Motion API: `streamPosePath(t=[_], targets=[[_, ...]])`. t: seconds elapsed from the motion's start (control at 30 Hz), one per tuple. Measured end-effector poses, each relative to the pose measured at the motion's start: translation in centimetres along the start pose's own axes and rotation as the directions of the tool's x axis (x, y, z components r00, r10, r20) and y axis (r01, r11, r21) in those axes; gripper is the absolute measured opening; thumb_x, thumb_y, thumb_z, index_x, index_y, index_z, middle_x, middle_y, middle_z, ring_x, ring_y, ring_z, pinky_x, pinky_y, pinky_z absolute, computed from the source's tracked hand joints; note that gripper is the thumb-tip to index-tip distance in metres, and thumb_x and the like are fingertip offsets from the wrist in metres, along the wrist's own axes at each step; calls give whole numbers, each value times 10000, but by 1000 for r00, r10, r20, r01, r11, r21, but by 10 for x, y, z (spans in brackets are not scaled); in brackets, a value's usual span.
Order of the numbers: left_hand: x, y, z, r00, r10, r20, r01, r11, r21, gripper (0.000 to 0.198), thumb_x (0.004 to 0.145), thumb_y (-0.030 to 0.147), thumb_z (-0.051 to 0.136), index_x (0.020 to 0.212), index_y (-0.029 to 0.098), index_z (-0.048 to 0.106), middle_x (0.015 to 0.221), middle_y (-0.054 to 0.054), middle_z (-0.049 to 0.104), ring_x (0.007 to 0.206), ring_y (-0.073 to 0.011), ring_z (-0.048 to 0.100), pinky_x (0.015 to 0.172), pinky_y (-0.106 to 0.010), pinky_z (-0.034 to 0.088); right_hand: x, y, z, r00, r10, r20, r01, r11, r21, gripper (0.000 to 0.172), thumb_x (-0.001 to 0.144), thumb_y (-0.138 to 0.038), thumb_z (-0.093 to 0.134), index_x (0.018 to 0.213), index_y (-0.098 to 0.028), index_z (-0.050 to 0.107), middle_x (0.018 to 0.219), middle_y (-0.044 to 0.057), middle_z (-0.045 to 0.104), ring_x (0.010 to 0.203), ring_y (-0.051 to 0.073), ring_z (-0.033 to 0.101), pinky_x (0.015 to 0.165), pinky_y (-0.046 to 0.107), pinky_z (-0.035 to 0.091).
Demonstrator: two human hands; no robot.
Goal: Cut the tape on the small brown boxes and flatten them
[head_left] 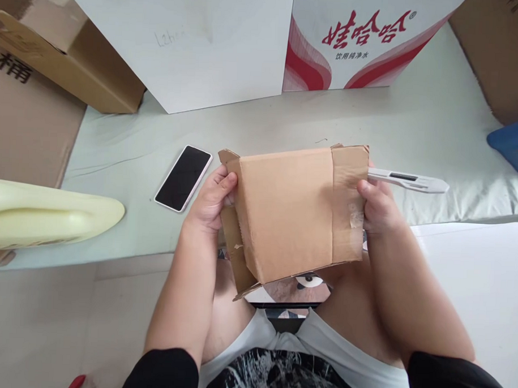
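Note:
A small brown cardboard box (290,209) is held above my lap, tilted, with flaps standing out at its left side and a strip of clear tape at its right. My left hand (212,198) is closed on the left edge, thumb on the front. Closed on the right edge is my right hand (380,204), its thumb pressing the taped flap. A white utility knife (412,180) sticks out to the right from behind that hand's fingers; its other end is hidden behind the box. No blade shows.
A phone (183,178) lies on the pale cloth-covered surface (261,123). Behind stand a white box (196,50) and a red-and-white carton (353,44). Brown cartons (110,70) and a pale yellow object (50,216) are at left, a blue object (513,145) at right.

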State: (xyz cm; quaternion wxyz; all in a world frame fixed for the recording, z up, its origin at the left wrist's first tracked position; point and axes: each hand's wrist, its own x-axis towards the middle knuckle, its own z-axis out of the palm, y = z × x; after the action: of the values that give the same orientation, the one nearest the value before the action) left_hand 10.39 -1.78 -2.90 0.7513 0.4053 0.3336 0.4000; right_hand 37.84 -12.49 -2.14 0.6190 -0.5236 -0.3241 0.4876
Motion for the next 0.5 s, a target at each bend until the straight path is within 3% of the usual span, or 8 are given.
streamPosePath(t=[0.13, 0.2, 0.33, 0.4, 0.5], targets=[[-2, -1, 0, 1000, 2, 28, 0, 999, -50, 501, 705, 557, 932, 1016, 213, 745, 932, -31, 810, 914, -281, 817, 829, -384, 688, 11, 3, -6, 997, -34, -74, 37, 998, 41, 484, 665, -625, 744, 903, -314, 459, 788, -16, 601, 809, 265, 674, 751, 442, 557], [-4, -1, 1, 999, -11, 51, 13, 999, -51, 500, 694, 564, 937, 981, 203, 746, 911, -35, 807, 853, -272, 814, 781, -379, 687, 17, 5, -8, 989, -81, -126, 84, 996, 21, 448, 687, -547, 716, 892, -310, 396, 783, -24, 573, 793, 251, 647, 741, 425, 532], [-7, 1, 3, 998, -24, 66, 28, 998, -60, 488, 701, 556, 935, 1007, 232, 736, 906, -21, 803, 872, -272, 814, 797, -387, 692, 21, 12, -11, 984, -128, -128, 115, 988, -101, 602, 578, -457, 870, 841, -297, 354, 848, -23, 572, 782, 226, 602, 665, 365, 491], [-7, 1, 4, 996, -42, 73, 46, 997, -57, 499, 695, 571, 934, 1002, 235, 728, 895, -23, 799, 917, -289, 815, 806, -391, 692, 21, 19, -13, 988, -131, -79, 112, 971, -209, 615, 583, -558, 893, 841, -298, 400, 861, -20, 572, 738, 208, 576, 622, 354, 487], [-6, -1, 3, 991, -96, 97, 99, 995, -29, 535, 660, 606, 941, 961, 228, 712, 854, -28, 786, 935, -316, 814, 748, -387, 689, 19, 32, -19, 991, -134, -17, 119, 925, -361, 513, 748, -730, 747, 909, -307, 505, 878, -11, 595, 745, 208, 598, 642, 384, 543]])
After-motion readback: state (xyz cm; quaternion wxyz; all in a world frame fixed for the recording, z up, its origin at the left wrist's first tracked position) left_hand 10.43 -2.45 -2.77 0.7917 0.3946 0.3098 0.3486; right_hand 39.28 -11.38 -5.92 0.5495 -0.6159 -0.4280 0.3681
